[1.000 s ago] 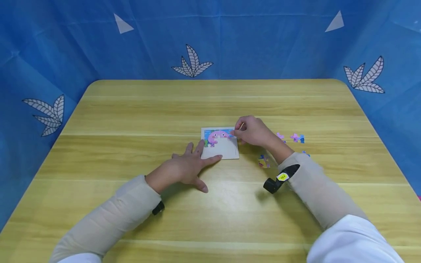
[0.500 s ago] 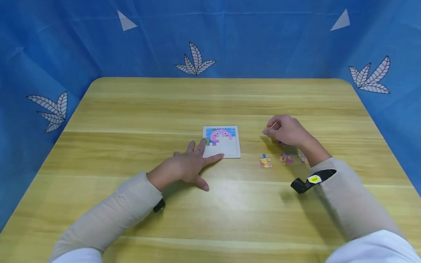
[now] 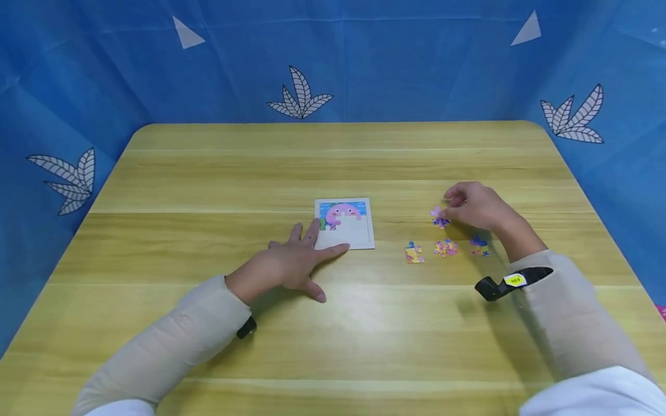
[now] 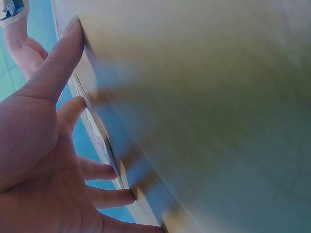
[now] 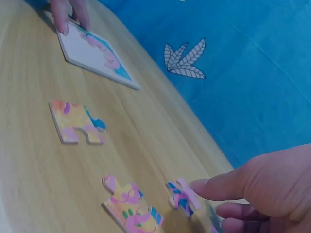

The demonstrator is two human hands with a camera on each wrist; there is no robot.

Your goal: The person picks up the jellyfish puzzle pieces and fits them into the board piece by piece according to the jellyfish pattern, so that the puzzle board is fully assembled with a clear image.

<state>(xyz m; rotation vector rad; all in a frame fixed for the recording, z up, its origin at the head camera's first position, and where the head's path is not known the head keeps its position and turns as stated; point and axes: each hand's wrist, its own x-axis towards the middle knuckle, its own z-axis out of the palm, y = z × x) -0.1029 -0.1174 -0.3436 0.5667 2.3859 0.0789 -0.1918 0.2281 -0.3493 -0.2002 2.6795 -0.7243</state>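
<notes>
My left hand (image 3: 291, 263) lies with spread fingers at the lower left of a white-framed jigsaw board (image 3: 359, 236), fingertips touching its edge. Pieces of a pink cartoon figure on blue fill the board's top and left side. To the right, my right hand (image 3: 481, 207) is over a pink and purple jigsaw piece (image 3: 440, 219). In the right wrist view the thumb tip meets that piece (image 5: 181, 198), while the other fingers stay bent and apart from it. Whatever lies under the right palm is mostly hidden.
Nearer the person are a yellow piece (image 3: 414, 253), a pink and yellow piece (image 3: 446, 248) and a blue-tabbed piece (image 3: 479, 245). All lie on the wooden table (image 3: 333, 346). A blue curtain (image 3: 406, 63) hangs behind the table's far edge.
My right hand has moved right, away from the board and over to the loose pieces. The left hand has kept its place on the board's edge.
</notes>
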